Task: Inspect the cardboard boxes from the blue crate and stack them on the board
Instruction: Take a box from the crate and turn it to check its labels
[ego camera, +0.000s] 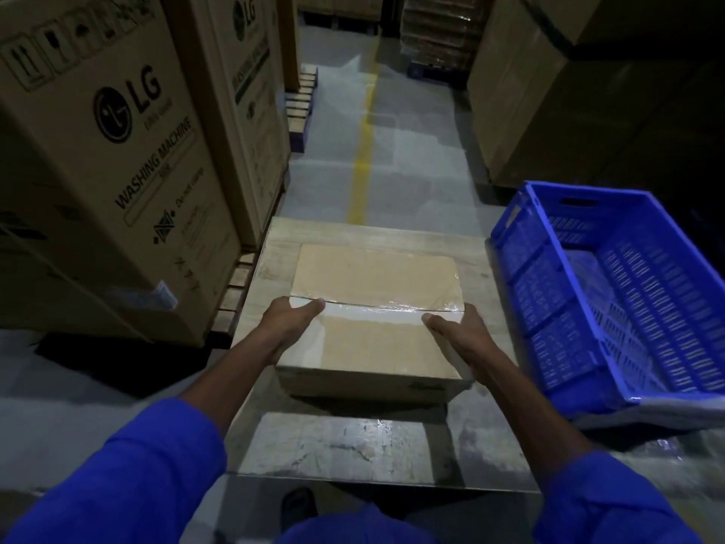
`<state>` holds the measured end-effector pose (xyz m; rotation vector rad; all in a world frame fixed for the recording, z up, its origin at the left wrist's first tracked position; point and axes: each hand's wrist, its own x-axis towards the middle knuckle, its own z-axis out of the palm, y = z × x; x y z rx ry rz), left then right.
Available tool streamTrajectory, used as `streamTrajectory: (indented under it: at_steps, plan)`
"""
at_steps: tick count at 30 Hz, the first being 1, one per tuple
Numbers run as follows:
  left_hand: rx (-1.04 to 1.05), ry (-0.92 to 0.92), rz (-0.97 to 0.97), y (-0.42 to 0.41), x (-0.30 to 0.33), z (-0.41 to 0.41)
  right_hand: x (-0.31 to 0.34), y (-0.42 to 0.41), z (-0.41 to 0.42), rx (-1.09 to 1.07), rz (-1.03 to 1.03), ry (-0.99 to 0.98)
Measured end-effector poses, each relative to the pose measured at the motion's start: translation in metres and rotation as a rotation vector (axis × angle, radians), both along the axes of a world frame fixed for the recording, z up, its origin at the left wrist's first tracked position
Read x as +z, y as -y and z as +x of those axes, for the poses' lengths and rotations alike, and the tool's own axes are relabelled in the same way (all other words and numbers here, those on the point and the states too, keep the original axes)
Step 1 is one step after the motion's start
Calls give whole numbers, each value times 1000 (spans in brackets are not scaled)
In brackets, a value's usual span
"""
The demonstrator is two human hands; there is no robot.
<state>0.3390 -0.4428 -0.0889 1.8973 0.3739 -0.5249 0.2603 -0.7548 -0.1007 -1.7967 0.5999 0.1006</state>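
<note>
A flat cardboard box (pixel 372 308) with clear tape across its top lies on the wooden board (pixel 353 445) in the middle of the view. My left hand (pixel 288 327) holds the box's left edge, thumb on top. My right hand (pixel 457 335) holds the right edge the same way. The blue crate (pixel 612 300) stands tilted to the right of the board, and I see no boxes inside it.
Tall washing machine cartons (pixel 106 159) stand on pallets at the left, close to the board's edge. More large cartons (pixel 549 92) rise at the right, behind the crate. A grey floor aisle with a yellow line (pixel 363 151) runs ahead.
</note>
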Motion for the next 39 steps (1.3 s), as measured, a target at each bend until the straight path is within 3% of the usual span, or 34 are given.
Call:
streamTrajectory:
  at_steps: [14,19,22,26,30,39]
  plan:
    - [-40,77,29,-1,0,-3,3,-1,-2,4,85,-3]
    - [-78,59,-46,-1,9,-7,14,-4,-9,46,145,25]
    - [-137,112,-81,-3,22,-5,29,-7,-12,-42,217,92]
    - [-11,161,-249,-9,14,22,51,-6,-8,-261,289,181]
    - [110,118,-389,-3,59,9,59,7,-5,-360,319,165]
    - [-70,33,-348,-10,74,21,71,14,-7,-202,281,121]
